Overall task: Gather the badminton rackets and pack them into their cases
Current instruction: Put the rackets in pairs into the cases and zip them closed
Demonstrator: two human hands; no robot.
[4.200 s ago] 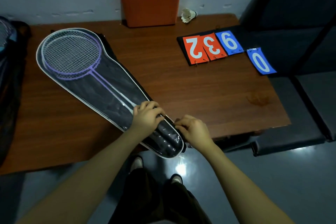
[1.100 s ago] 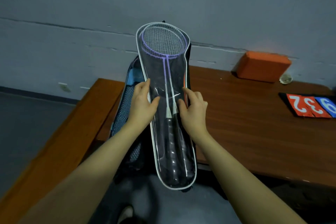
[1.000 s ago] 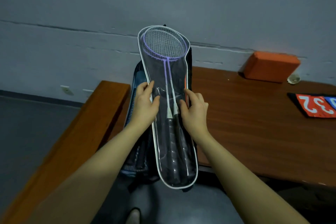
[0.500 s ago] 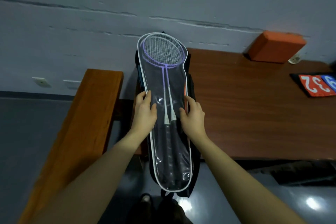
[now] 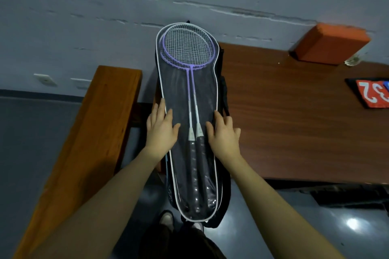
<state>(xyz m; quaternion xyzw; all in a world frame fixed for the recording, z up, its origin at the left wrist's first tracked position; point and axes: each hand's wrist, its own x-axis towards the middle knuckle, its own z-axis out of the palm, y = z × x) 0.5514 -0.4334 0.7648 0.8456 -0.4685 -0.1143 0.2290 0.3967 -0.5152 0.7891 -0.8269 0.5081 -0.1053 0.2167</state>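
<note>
Two wooden surfaces fill most of the view: a dark brown table (image 5: 294,122) on the right and a lighter orange-brown bench (image 5: 84,143) on the left, both against a grey painted wall (image 5: 84,17). Between them stands a dark racket bag (image 5: 223,94), and lying on its front is a clear racket case (image 5: 179,90) edged with white piping, its rounded head end up toward the wall and its narrow end down near the person's shoes (image 5: 168,217). Inside the case sit two badminton rackets (image 5: 189,52) with purple frames, heads overlapping and dark grips side by side (the shafts run almost parallel). The left hand (image 5: 161,130) lies flat on the case's left edge, fingers straight and spread, gripping nothing. The right hand (image 5: 224,133) rests likewise on the right edge, fingers extended, thumb toward the handles. At the table's far end an orange block (image 5: 330,45) leans by the wall, with a shuttlecock (image 5: 353,60) just beside it. A flip scoreboard (image 5: 372,95) shows red cards at the right border.
</note>
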